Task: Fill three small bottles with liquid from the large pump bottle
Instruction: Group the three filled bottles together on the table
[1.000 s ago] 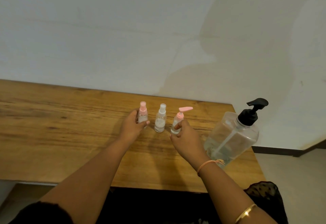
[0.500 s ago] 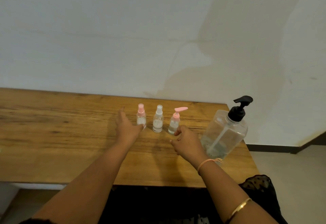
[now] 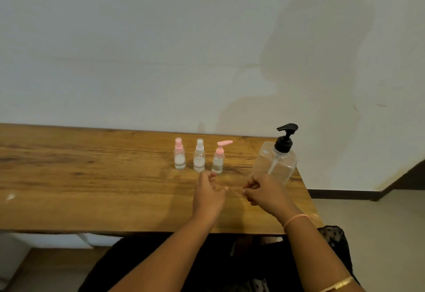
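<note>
Head view.

Change: both hands have left the small bottles and drawn back toward the table's near edge. A second ago the left hand gripped the pink-capped spray bottle and the right hand pinched the pink pump bottle. Neither touches a bottle now.

Task things: three small bottles stand upright in a row on the wooden table, each apart from its neighbour, caps on. The white-capped bottle is in the middle. The large pump bottle stands well right of the row, black pump head fitted.

Meaning, as a judgement: the row looks set down and released, so either filling is finished or nothing has been uncapped yet. Liquid levels are too small to read.

Left hand: low over the table, just in front of the row, fingers loosely curled, nothing seen in it.

Right hand: in front of the large bottle's base, fingers curled more tightly, tips toward the left hand. Blur hides whether it pinches anything.
</note>
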Available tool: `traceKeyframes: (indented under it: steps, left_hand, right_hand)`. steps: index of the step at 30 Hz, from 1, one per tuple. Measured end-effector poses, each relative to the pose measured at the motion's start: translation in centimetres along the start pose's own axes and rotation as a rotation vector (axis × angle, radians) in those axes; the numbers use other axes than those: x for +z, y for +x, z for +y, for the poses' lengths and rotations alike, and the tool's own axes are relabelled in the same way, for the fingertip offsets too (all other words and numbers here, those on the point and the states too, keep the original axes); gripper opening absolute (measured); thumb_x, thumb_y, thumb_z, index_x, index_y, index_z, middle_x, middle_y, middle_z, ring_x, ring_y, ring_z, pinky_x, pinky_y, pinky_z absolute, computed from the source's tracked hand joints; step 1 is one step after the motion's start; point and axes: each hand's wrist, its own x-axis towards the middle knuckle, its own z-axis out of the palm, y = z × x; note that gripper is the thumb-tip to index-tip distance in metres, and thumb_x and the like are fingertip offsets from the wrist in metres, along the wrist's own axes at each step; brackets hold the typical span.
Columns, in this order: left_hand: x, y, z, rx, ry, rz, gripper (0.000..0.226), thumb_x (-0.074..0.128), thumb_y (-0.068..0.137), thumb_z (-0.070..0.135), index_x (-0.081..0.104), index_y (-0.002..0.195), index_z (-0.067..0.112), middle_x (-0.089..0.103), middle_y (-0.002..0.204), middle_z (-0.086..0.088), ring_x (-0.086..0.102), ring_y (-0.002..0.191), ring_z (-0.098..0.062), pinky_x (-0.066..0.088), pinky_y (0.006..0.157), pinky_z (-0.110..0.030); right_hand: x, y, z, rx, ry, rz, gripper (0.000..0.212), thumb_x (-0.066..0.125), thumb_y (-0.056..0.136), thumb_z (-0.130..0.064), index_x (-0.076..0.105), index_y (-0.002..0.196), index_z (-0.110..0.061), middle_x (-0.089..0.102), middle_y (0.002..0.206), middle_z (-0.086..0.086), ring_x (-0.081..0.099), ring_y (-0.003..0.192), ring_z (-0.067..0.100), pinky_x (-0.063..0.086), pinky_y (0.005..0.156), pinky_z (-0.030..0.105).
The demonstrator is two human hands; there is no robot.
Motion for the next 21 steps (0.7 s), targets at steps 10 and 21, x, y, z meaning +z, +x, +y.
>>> traceKeyframes:
  steps: [10,21]
  left_hand:
    - [4.9,0.6,0.6,0.074,0.243,-0.244,0.087,0.073,0.080,0.025,0.019,0.148,0.023,0.031,0.151,-0.002,0.032,0.137,-0.020,0.035,0.109,-0.042]
    - [6.4,1.1,0.3,0.201,0.232,-0.311,0.076,0.060,0.089,0.026,0.013,0.148,0.031,0.045,0.143,0.004,0.046,0.129,-0.016,0.041,0.105,-0.041]
  right_hand:
    - [-3.9,-0.6,3.5,0.196,-0.140,0.111,0.029,0.072,0.081,-0.023,0.047,0.066,-0.023,0.054,0.068,-0.004,0.059,0.075,0.017,0.053,0.079,0.034]
    - [-3.1,1.3,3.2,0.058,0.010,0.286,0.040,0.077,0.076,-0.018,0.056,0.110,-0.014,0.059,0.096,-0.002,0.057,0.094,0.017,0.040,0.072,0.023]
